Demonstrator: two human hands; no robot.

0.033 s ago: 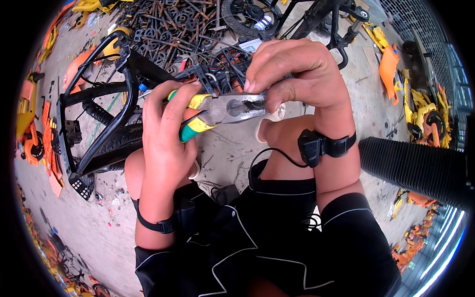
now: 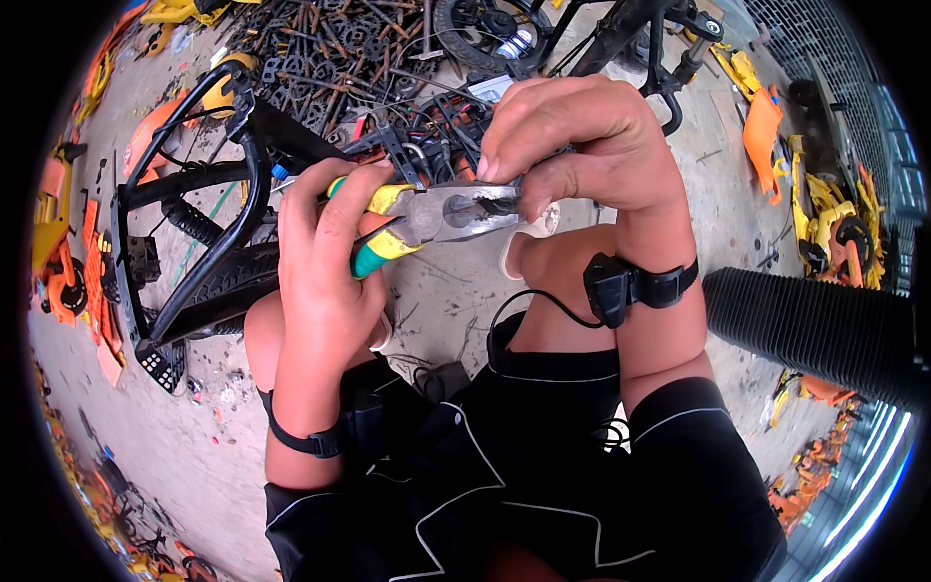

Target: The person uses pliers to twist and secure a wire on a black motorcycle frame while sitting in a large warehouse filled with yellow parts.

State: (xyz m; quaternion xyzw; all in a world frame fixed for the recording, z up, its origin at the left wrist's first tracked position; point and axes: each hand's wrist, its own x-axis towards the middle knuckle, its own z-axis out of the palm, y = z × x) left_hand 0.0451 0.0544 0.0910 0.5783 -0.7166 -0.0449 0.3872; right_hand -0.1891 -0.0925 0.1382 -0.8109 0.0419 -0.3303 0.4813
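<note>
My left hand (image 2: pixel 325 262) is closed around the green and yellow handles of a pair of steel pliers (image 2: pixel 451 213), held level in front of my knees. The jaws point right and reach under the fingertips of my right hand (image 2: pixel 582 145). That hand is curled and pinches a small dark part (image 2: pixel 567 153) at the jaw tips; most of the part is hidden by the fingers. Both wrists carry black straps, and the right one has a small black box with a cable (image 2: pixel 611 286).
A black frame with a tyre (image 2: pixel 218 262) lies on the concrete floor at my left. Behind the hands is a pile of dark metal parts (image 2: pixel 330 48) and a small wheel (image 2: pixel 485 24). A black ribbed hose (image 2: pixel 815 325) lies at right, with orange and yellow plastic pieces (image 2: pixel 761 126) scattered around.
</note>
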